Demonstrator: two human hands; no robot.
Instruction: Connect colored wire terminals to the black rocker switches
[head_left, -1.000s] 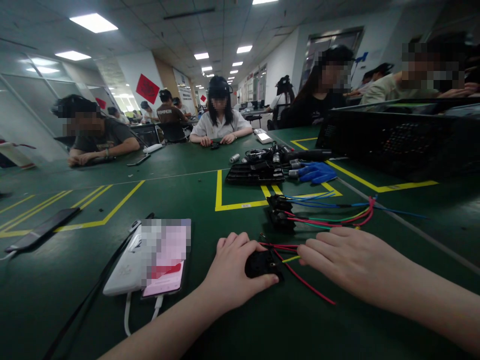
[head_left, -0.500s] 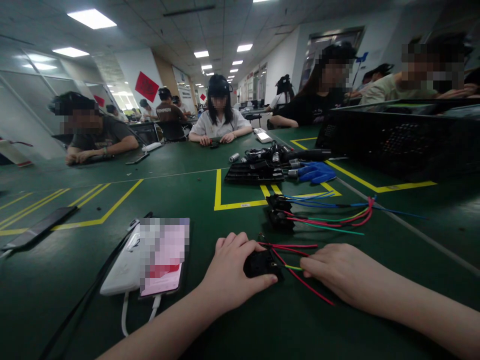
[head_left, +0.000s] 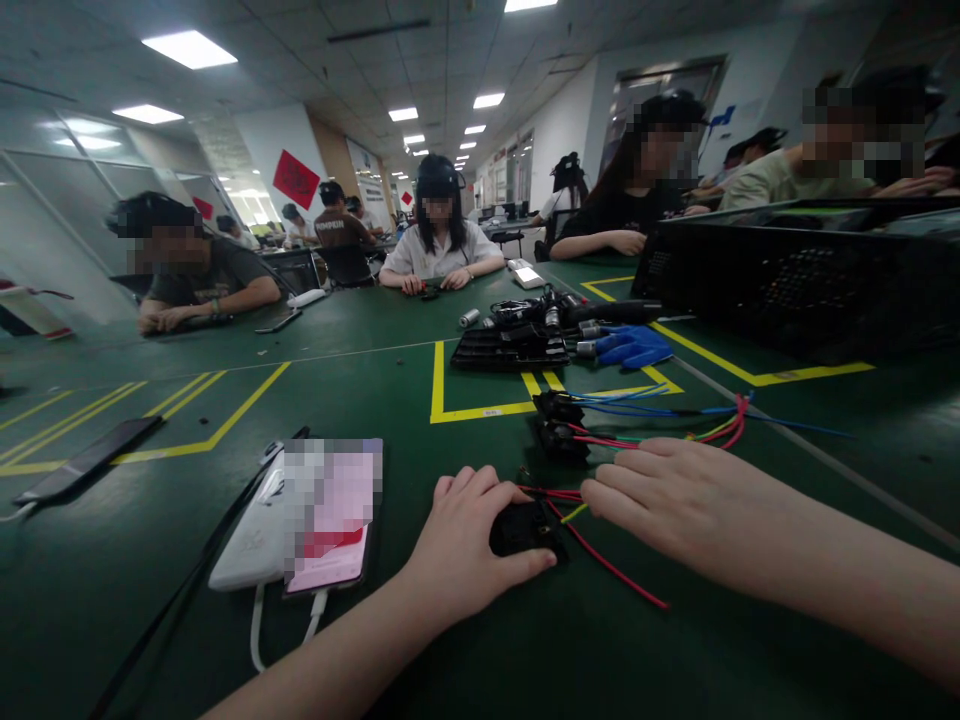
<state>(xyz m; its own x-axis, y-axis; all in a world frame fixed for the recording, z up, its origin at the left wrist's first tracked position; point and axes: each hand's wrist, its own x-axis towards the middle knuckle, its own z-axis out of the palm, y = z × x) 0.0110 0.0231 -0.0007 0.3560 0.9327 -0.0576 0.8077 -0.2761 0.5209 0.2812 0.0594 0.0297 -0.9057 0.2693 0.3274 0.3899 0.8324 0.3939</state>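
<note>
My left hand (head_left: 457, 545) grips a small black connector block (head_left: 521, 528) on the green table, thumb under it and fingers over its left side. Red and yellow-green wires (head_left: 607, 565) trail from the block to the right. My right hand (head_left: 675, 505) lies flat, palm down, just right of the block, its fingertips over those wires; whether it pinches a wire is hidden. Beyond my hands lie two more black connector blocks (head_left: 559, 425) with red, green and blue wires (head_left: 675, 420).
A phone on a white power bank (head_left: 307, 515) with a cable lies to the left. A dark phone (head_left: 86, 460) sits far left. A black tray (head_left: 510, 348), blue gloves (head_left: 630, 345) and a large black case (head_left: 810, 280) stand ahead. Other people sit around the table.
My right hand drew back toward me, then moved forward and left again, fingertips close to the block. My left hand stayed on the block.
</note>
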